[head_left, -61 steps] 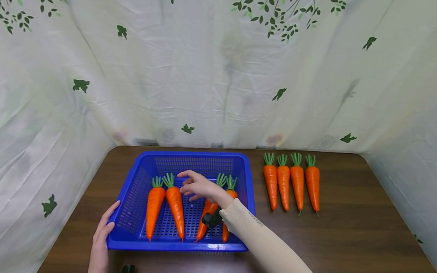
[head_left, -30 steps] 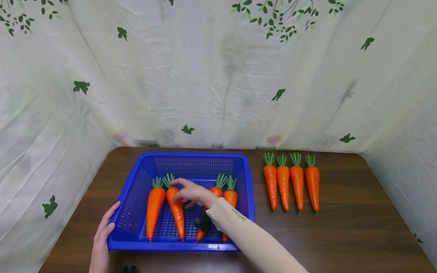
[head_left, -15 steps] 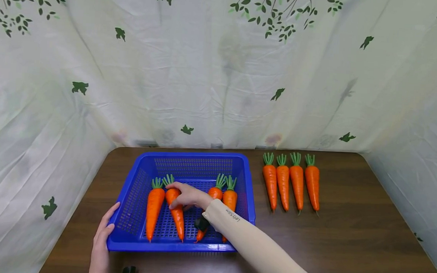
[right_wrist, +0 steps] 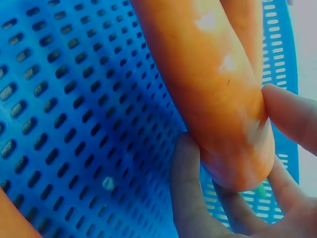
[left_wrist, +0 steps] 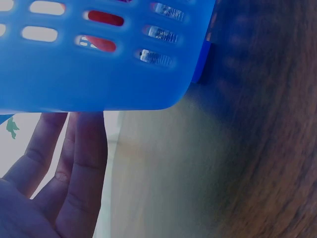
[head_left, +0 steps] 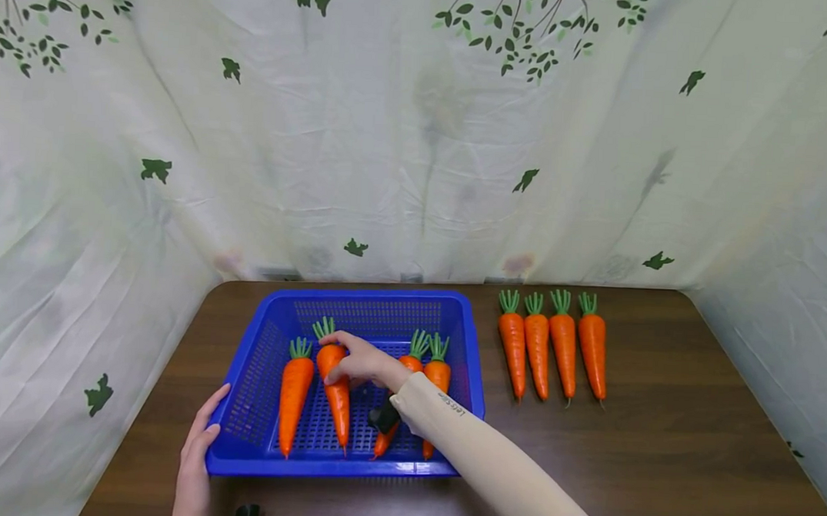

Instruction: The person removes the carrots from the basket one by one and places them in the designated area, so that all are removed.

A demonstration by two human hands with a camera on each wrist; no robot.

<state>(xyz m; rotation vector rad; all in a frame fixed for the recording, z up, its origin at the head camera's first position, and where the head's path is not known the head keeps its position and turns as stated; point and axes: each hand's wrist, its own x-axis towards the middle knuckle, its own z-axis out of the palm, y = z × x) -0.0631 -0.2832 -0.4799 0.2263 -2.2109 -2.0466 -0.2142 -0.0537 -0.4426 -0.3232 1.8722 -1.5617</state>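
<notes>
Carrot [head_left: 338, 409] glossy, orange, tapering; pinched by right grip [head_left: 365, 361]; left grip [head_left: 197, 452] loose, touching basket [head_left: 335, 468].

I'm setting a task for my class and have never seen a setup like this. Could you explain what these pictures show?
There is no robot: a person works with two bare hands, a left hand and a right hand. The wide picture is taken from the head, looking forward and down; the two close-ups are taken from the wrists.

On the brown table sit a blue basket and, to its right, a row of four carrots. The right hand grips one carrot near its leafy end; three more carrots lie in the basket. The left hand touches the basket's left end. Its close-up shows fingers at the basket's edge; the other shows fingers around the held carrot.
</notes>
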